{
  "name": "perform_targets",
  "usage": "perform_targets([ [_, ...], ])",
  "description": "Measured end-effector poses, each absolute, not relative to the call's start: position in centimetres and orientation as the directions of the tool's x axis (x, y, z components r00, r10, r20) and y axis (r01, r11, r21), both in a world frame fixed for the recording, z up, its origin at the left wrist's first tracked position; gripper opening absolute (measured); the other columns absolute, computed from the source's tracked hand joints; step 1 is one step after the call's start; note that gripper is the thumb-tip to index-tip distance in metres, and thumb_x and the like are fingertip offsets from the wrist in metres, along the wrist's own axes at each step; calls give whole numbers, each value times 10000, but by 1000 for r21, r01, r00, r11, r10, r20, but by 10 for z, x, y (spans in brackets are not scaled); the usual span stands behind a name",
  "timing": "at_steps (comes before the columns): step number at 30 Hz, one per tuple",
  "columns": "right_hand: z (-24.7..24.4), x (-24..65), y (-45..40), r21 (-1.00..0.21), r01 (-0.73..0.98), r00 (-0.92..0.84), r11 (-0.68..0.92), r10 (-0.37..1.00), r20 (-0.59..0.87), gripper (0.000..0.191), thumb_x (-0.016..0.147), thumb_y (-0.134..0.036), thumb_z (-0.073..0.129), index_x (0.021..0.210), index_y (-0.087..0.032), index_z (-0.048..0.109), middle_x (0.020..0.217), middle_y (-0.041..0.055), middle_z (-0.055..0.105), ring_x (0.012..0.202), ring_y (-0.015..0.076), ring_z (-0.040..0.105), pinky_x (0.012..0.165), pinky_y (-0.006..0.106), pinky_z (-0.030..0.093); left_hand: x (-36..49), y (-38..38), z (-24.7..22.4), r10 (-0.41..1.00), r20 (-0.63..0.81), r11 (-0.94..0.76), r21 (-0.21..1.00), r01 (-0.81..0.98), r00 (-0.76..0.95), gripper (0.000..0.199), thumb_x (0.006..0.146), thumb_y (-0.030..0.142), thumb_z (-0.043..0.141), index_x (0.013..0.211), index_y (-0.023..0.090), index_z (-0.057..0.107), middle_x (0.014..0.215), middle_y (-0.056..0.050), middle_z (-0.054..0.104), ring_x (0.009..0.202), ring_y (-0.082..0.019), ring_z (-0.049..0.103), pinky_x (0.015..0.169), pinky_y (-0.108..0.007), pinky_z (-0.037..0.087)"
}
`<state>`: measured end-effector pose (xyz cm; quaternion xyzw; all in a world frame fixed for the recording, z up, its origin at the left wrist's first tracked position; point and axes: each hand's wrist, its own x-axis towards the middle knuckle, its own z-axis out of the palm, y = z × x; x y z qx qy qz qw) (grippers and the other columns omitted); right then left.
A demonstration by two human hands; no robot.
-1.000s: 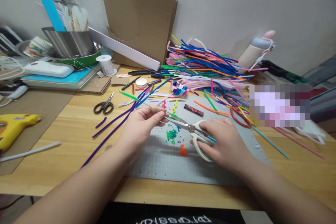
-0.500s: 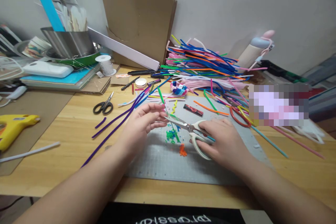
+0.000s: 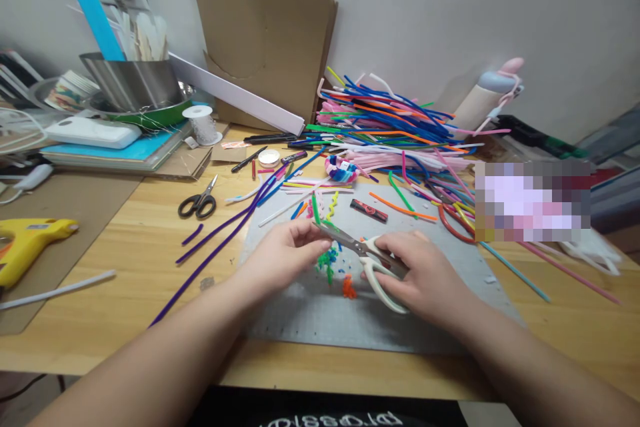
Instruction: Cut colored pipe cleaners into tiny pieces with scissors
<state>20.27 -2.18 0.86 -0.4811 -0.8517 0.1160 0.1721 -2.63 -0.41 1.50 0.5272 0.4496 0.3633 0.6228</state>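
Note:
My right hand grips the white handles of a pair of scissors over the grey cutting mat. Their blades point left and reach my left hand, which is closed with its fingers pinched round a green pipe cleaner. That strip stands up above the fingertips, close to the blade tips. Under the blades lie green and blue bits, and an orange piece rests nearer me. A yellow wavy strip and a black-and-red tube are behind the hands.
Black scissors and purple pipe cleaners lie left of the mat. A yellow glue gun is at the far left. Behind the mat stand a big pile of coloured pipe cleaners, cardboard sheets and a bottle.
My left hand has turned and its fingers have closed in. The green strip now shows only as a short length above them. The scissor handles have moved slightly down.

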Motion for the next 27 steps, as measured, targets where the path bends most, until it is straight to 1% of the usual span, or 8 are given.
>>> perform_targets([
  [2,9,204,-22,-362,791,-459,494,869,184,137,798,-322,598,781,-204,531,708,2,594,667,171,499,644,303,298,-27,-3,14,943,-169,162,986,48,287,117,740,278,676,758,162,682,631,-3,632,526,-103,520,507,-227,408],
  [4,11,206,-22,-352,802,-435,482,876,210,165,800,-354,601,816,-204,534,738,11,599,691,183,508,659,316,305,-29,-2,15,960,-156,146,987,59,233,148,737,306,692,724,159,674,596,-1,625,523,-115,539,525,-245,432],
  [8,13,209,-22,-333,798,-422,503,860,287,239,802,-419,604,878,-203,534,790,31,612,724,199,525,679,330,323,-34,1,21,989,-102,103,995,-6,105,187,713,340,734,743,159,699,637,-21,665,571,-133,589,562,-255,472],
  [12,13,208,-23,-290,796,-452,531,841,297,175,791,-351,601,870,-207,541,806,39,636,726,203,546,679,329,319,-38,4,22,998,-65,64,992,-113,-1,225,703,363,756,777,152,725,681,-51,707,642,-155,641,639,-272,512],
  [15,11,206,-24,-272,807,-457,524,846,275,164,790,-336,598,877,-204,555,789,29,635,725,198,544,692,329,308,-38,6,20,998,-65,58,978,-200,-26,231,703,373,761,789,161,725,705,-51,725,663,-159,663,690,-288,532],
  [18,9,206,-23,-253,825,-439,506,855,276,167,794,-342,606,874,-202,563,784,28,628,739,202,539,700,328,297,-38,6,19,997,-73,66,963,-260,-19,216,707,360,761,774,160,711,694,-44,724,652,-156,670,693,-292,543],
  [23,9,207,-23,-221,834,-437,505,850,293,188,785,-354,631,870,-202,560,760,21,611,735,207,532,697,327,282,-37,5,22,997,-77,68,951,-301,-18,215,709,346,761,760,148,693,673,-39,720,634,-147,672,680,-279,552],
  [27,10,208,-23,-227,828,-442,512,846,298,189,777,-342,639,879,-204,560,777,20,618,746,208,536,707,331,281,-36,4,23,995,-87,64,944,-325,-57,223,694,337,774,745,140,685,655,-39,715,627,-148,672,685,-284,557],
])
